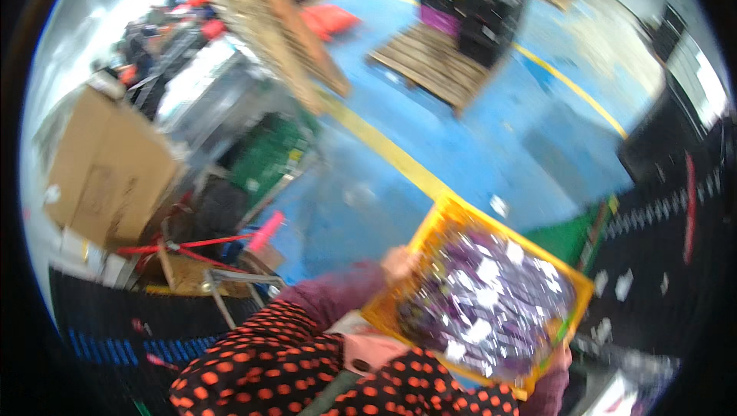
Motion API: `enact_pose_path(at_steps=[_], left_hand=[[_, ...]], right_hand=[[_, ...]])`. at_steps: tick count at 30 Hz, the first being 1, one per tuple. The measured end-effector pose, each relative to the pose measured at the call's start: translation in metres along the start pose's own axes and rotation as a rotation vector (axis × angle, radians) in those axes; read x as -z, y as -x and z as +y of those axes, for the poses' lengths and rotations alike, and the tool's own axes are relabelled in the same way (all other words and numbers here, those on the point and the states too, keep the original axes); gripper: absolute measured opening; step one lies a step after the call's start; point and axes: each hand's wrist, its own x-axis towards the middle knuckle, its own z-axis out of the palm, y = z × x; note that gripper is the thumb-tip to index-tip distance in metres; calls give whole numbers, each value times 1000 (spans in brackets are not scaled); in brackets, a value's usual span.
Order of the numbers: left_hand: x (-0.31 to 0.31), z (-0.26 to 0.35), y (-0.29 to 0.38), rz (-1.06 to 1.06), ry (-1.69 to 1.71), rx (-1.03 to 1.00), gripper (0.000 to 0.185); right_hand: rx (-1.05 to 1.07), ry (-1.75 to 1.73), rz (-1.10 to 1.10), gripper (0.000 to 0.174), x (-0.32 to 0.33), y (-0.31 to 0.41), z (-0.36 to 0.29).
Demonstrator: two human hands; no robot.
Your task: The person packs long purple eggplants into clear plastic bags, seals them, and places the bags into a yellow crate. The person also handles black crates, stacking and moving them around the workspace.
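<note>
A yellow plastic crate is held in front of my body, tilted in the view. Many small purple items, blurred, with white tags or glints among them, fill it. My left hand grips the crate's left side. Low at the crate's right side, my right hand holds on, mostly hidden by the rim. Both sleeves are dark purple, and an orange-dotted black garment shows below.
A wooden pallet with black stacked goods stands ahead on the blue floor. Another pallet leans at the upper left. A large cardboard box stands left. Dark ribbed structures flank the right.
</note>
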Motion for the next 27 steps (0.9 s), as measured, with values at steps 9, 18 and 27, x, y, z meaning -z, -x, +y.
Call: enact_pose_path(at_steps=[9, 18, 27], left_hand=[[-4, 87, 20, 101, 206, 231, 35], [72, 147, -32, -61, -115, 215, 33], [166, 112, -70, -95, -100, 136, 27]], right_hand=[[163, 290, 246, 33, 21, -27, 44], [164, 161, 317, 19, -25, 83, 97], [238, 272, 454, 15, -136, 147, 77]])
